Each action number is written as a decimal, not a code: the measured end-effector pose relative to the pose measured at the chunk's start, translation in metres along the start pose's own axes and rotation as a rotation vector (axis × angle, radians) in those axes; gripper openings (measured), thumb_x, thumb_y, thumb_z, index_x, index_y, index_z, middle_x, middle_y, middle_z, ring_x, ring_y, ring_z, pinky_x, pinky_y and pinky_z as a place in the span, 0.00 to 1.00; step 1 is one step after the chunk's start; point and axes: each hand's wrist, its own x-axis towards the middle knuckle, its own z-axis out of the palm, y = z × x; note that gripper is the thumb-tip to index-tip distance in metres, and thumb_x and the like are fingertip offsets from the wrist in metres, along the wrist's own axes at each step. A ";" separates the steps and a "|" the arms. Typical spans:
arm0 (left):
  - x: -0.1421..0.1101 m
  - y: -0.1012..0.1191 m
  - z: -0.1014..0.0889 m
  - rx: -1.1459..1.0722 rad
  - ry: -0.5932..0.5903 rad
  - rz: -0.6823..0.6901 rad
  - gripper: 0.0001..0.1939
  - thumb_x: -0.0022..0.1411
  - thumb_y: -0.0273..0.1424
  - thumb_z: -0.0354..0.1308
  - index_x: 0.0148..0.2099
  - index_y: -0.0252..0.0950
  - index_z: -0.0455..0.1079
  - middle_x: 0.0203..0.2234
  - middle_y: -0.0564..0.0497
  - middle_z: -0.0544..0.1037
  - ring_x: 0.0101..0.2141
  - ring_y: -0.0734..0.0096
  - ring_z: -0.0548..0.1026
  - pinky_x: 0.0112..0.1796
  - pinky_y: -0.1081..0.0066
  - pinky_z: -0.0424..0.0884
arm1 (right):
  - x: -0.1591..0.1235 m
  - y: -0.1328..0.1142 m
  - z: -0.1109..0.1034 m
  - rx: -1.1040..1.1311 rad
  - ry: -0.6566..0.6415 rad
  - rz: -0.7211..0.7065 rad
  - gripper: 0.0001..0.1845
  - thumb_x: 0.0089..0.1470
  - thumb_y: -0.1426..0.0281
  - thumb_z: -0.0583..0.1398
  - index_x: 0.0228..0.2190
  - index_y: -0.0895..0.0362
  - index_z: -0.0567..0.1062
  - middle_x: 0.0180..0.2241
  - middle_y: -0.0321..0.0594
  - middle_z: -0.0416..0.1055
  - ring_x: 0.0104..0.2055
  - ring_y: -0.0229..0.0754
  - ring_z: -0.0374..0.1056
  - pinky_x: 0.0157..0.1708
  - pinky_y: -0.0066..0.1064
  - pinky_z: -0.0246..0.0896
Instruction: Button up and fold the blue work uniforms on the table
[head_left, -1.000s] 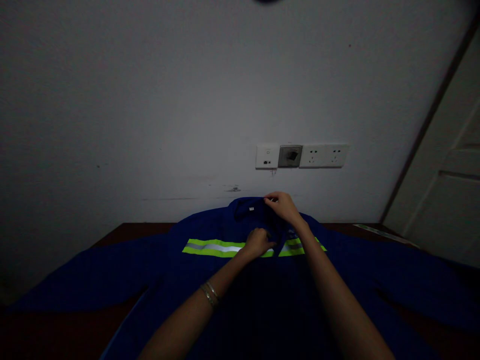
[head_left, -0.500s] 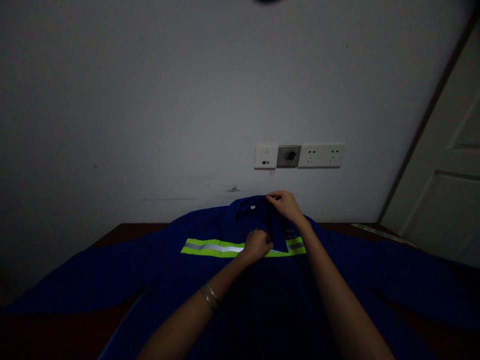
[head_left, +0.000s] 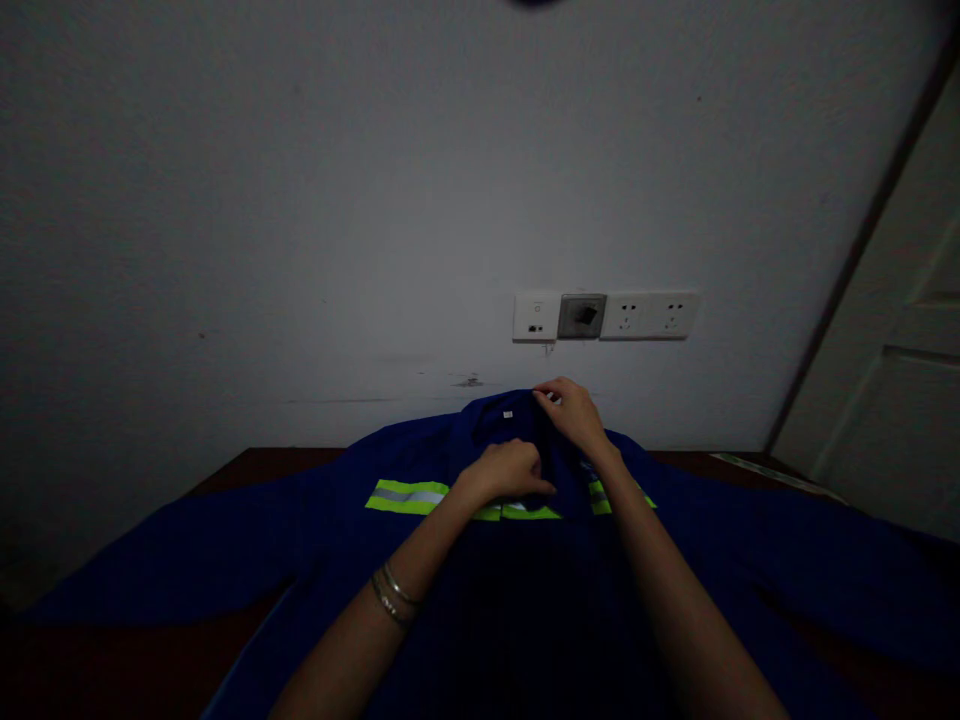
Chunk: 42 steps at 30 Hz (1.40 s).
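Note:
A dark blue work jacket (head_left: 315,530) lies spread out, with its sleeves reaching to both sides. Yellow-green and silver reflective tape (head_left: 409,497) crosses its chest, and a small white label (head_left: 508,414) shows inside the neck. My right hand (head_left: 574,412) pinches the collar's upper right edge between thumb and fingers. Below and to the left of it, my left hand (head_left: 514,470), with bangles on the wrist, is curled over the jacket's front opening by the collar. Its fingertips are partly hidden, and it appears to grip the fabric there.
The jacket rests on a dark reddish-brown surface (head_left: 262,460) that meets a pale wall (head_left: 337,200). Sockets and switches (head_left: 645,315) sit on the wall behind the collar. A panelled door (head_left: 892,400) stands at the right, and a thin strip (head_left: 776,477) lies near the wall.
My left hand has moved slightly up, and its thumb now points right. The front flap beside it has shifted, baring more tape on the right. My right hand stays on the collar.

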 end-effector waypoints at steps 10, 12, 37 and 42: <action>-0.007 -0.033 -0.031 0.232 0.535 -0.389 0.20 0.58 0.33 0.55 0.53 0.37 0.59 0.47 0.41 0.67 0.42 0.59 0.71 0.39 0.67 0.66 | 0.000 -0.005 0.003 0.038 -0.029 -0.059 0.10 0.54 0.68 0.51 0.33 0.56 0.71 0.34 0.40 0.71 0.36 0.39 0.64 0.39 0.29 0.57; -0.004 -0.044 -0.028 0.231 0.545 -0.382 0.15 0.60 0.28 0.51 0.50 0.37 0.62 0.44 0.42 0.70 0.42 0.61 0.72 0.39 0.67 0.66 | 0.000 -0.004 0.004 0.032 -0.043 -0.083 0.10 0.54 0.68 0.50 0.33 0.56 0.70 0.34 0.40 0.70 0.36 0.39 0.64 0.38 0.29 0.57; 0.011 -0.109 -0.016 0.173 0.546 -0.294 0.16 0.60 0.21 0.44 0.47 0.34 0.68 0.37 0.43 0.77 0.40 0.63 0.73 0.40 0.70 0.66 | 0.002 0.005 -0.015 -0.178 -0.356 -0.025 0.21 0.45 0.72 0.57 0.44 0.54 0.74 0.38 0.41 0.74 0.38 0.40 0.69 0.36 0.27 0.59; 0.005 -0.116 -0.020 0.184 0.506 -0.184 0.20 0.60 0.25 0.47 0.55 0.39 0.63 0.43 0.47 0.74 0.44 0.64 0.71 0.43 0.69 0.65 | 0.001 0.007 -0.018 -0.284 -0.275 -0.010 0.16 0.48 0.70 0.56 0.39 0.55 0.77 0.39 0.45 0.73 0.39 0.42 0.68 0.39 0.29 0.58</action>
